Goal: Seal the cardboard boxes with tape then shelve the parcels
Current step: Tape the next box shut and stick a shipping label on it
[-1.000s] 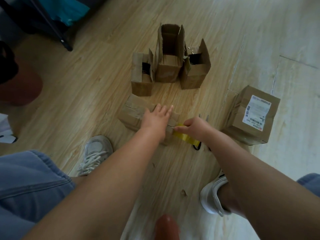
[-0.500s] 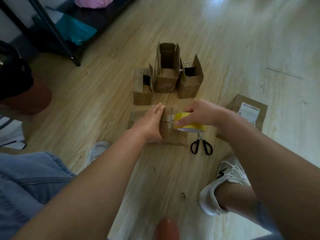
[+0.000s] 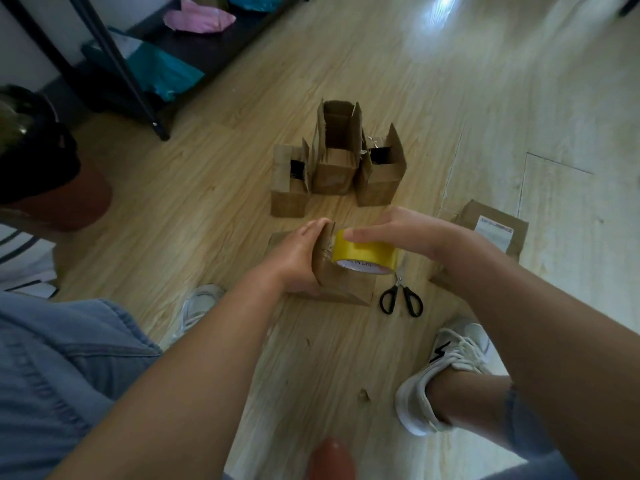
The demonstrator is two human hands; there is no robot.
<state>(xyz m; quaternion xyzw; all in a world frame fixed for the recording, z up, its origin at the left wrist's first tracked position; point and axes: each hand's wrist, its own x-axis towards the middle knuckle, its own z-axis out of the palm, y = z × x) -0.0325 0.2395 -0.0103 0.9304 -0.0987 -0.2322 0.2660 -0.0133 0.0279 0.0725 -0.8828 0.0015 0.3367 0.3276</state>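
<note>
**Floor clearance around the work spot.** Three open boxes (image 3: 334, 174) stand touching in a row and close off the far side. Only a narrow strip of floor (image 3: 332, 207) separates them from the closed box (image 3: 346, 285). The left hand (image 3: 298, 254) lies on that box, and the right hand (image 3: 398, 233) grips the tape roll (image 3: 363, 254) above it. Scissors (image 3: 401, 299) and a labelled box (image 3: 491, 233) crowd the right. The left shoe (image 3: 199, 306) and right shoe (image 3: 446, 368) flank the near side. Bare boards extend left toward the rack (image 3: 114, 64) and far right.
</note>
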